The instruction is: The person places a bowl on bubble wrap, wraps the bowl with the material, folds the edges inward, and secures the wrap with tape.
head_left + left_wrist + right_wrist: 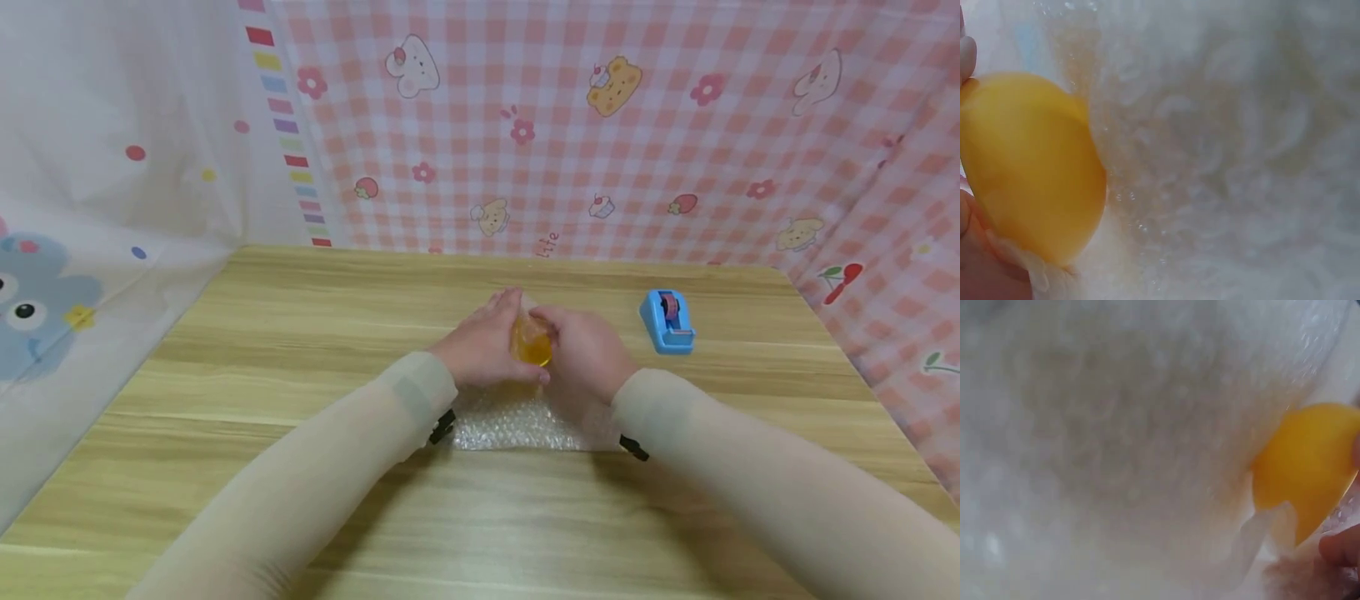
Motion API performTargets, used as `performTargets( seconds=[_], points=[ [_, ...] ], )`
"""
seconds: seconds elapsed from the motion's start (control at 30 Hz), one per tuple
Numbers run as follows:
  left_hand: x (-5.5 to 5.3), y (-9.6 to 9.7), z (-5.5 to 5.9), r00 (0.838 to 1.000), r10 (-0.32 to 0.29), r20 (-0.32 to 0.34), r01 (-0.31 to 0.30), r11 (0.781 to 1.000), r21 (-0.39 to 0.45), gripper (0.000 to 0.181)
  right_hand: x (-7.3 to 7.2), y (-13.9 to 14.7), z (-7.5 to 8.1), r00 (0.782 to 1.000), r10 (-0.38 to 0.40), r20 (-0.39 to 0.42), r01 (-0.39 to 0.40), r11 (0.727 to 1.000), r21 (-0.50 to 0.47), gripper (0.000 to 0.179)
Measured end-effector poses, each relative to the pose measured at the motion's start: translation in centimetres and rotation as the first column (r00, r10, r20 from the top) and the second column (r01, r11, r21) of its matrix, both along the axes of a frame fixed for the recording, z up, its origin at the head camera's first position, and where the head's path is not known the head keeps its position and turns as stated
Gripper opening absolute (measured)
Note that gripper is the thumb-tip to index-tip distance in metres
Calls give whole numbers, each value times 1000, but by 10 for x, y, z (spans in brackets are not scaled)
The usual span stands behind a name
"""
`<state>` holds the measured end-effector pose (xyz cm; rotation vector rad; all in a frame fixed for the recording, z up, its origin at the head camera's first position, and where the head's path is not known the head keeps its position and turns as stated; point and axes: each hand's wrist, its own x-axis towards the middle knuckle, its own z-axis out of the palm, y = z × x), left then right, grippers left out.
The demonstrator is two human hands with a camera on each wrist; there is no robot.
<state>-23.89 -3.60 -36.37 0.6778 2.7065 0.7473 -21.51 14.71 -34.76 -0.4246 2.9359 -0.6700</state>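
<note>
Yellow object (1035, 169) against bubble wrap (498, 429), tape roll (670, 307) only in head view

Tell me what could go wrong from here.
The yellow object has a bare end outside the bubble wrap, so it could slip out or get knocked.

I see no tape on the wrap, so it might loosen if the left grip or right grip eases.

The tape dispenser stands apart to the right; reaching for it may leave one grip holding everything.
</note>
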Motion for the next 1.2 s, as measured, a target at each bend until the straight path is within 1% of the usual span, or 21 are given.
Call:
performTargets(
  seconds=[0.1,0.27,0.4,0.47,0.63,0.77,0.83,0.87,0.93,1.0,1.03,1.1,1.2],
  points=[
    [-1,-1,3,1000,-18,13,18,1000,7,137,-4,4,3,1000,-22,-15,23,999,22,42],
    [-4,-4,6,998,-47,33,46,999,28,140,-6,5,4,998,-24,-64,26,999,23,37],
    [-7,-5,6,997,-68,20,68,997,24,143,-1,2,3,998,-33,-54,32,999,-21,37],
    [-8,-5,6,997,-74,17,73,997,30,144,3,0,2,998,-20,-62,18,999,-30,37],
    [-8,-5,8,996,-87,1,87,996,25,148,12,-7,0,996,40,-80,-41,999,-14,39],
    [-7,-5,9,997,-82,-9,82,997,-3,149,15,-10,0,999,1,-42,-4,996,-84,41],
    [-6,-5,10,997,-80,-16,79,997,-10,149,15,-10,-1,999,-7,-54,1,996,-95,40],
    [-6,-5,10,997,-79,-20,79,997,-15,148,16,-11,-1,998,6,-64,-12,996,-83,40],
    [-6,-5,10,996,-85,-28,85,996,-32,143,16,-12,-4,992,83,-97,-84,996,-14,39],
    [-6,-4,9,993,-108,-48,104,991,-78,132,16,-14,-7,978,171,-120,-166,985,49,37],
    [-7,-4,9,991,-119,-56,112,987,-111,126,16,-15,-7,973,202,-113,-197,979,55,36],
    [-7,-4,9,987,-142,-73,127,977,-172,116,16,-15,-8,969,228,-99,-226,974,33,35],
    [-7,-3,9,984,-156,-84,133,965,-228,109,15,-11,-8,979,198,-56,-201,978,-59,33]
  ],
)
